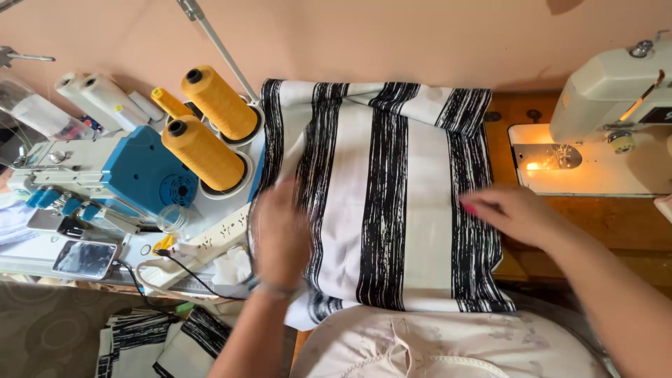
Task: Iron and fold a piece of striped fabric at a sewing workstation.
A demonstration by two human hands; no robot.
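1. On the wooden desk [630,217], a black-and-white striped cloth [392,196] is lying spread between two sewing machines.
2. The left hand [278,234], blurred, is resting flat and open on the cloth's left part.
3. The right hand [514,210] is pressing loosely curled fingers [470,207] onto its right edge, gripping nothing.
4. Yellow thread cones [210,126] are standing on the blue serger [140,171] at left; the white sewing machine [616,91] is sitting at right.
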